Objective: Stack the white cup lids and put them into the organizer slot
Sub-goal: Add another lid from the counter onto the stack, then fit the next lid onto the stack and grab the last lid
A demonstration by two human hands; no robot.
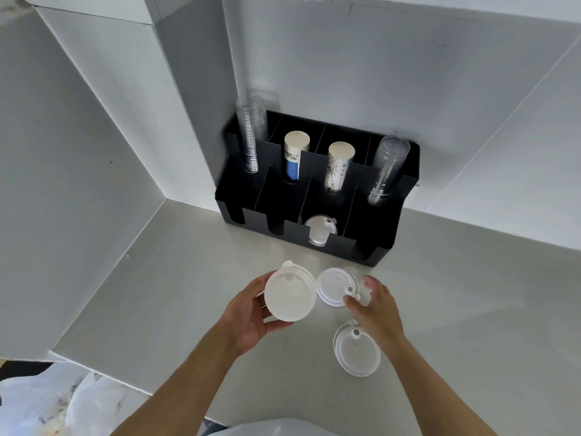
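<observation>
My left hand (248, 316) grips a small stack of white cup lids (290, 294), held above the counter with fingers curled round its edge. Just to the right, a short pile of white lids (334, 286) lies on the counter, and my right hand (374, 305) touches its right edge with thumb and fingertips. A third pile of lids (356, 350) lies nearer to me, under my right wrist. The black organizer (374, 234) stands against the wall; white lids (320, 229) sit in its third front slot from the left.
The organizer's back slots hold two stacks of clear cups (250, 133) (385, 168) and two stacks of paper cups (294, 155) (338, 166). White walls close the corner at the left and behind. A white plastic bag (59, 401) lies at the lower left, beyond the counter edge.
</observation>
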